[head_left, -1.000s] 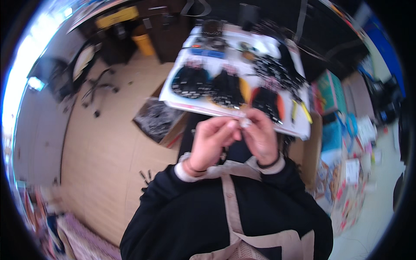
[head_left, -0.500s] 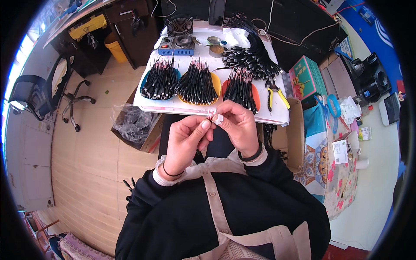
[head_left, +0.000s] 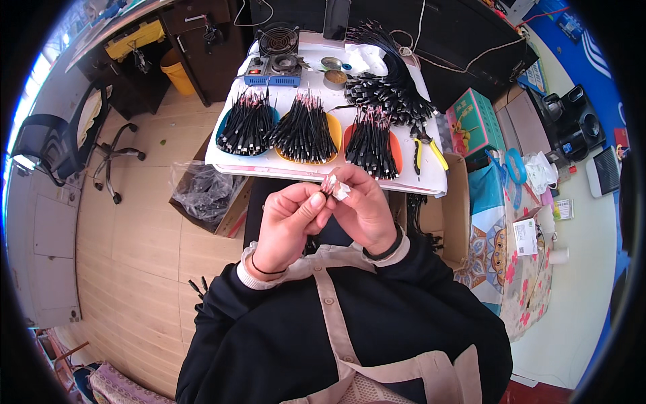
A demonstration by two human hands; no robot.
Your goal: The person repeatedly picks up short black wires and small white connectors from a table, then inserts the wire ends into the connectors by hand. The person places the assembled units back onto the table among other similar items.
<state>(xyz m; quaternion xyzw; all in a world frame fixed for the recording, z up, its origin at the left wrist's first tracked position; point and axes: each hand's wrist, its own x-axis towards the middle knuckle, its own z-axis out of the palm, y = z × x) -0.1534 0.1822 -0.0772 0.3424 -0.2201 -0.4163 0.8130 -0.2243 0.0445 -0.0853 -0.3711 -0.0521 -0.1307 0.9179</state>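
Observation:
My left hand (head_left: 291, 214) is closed, thumb against fingers, on a small bunch of thin black cables whose reddish wire ends (head_left: 328, 183) stick up above the thumb. Right beside it, my right hand (head_left: 365, 210) pinches at these wire ends. A small white scrap (head_left: 342, 192), like tissue or tape, sits at its fingertips. The cables' lower part is mostly hidden by my hands. Beyond my hands, piles of short black cables with pinkish ends lie on a blue tray (head_left: 219, 135), a yellow tray (head_left: 334, 128) and an orange tray (head_left: 399, 156).
On the white table (head_left: 296, 172) stand a blue device with a fan (head_left: 272, 75) and a round tin (head_left: 335, 79). A big cable bundle (head_left: 393, 94) and yellow-handled pliers (head_left: 431, 151) lie to the right. Cardboard boxes (head_left: 459, 209) stand beside the table; a swivel chair (head_left: 114, 161) is left.
My right hand has shifted slightly down and its fingers have drawn closer to the wire ends, which now fan out more visibly. My left hand stays nearly in place.

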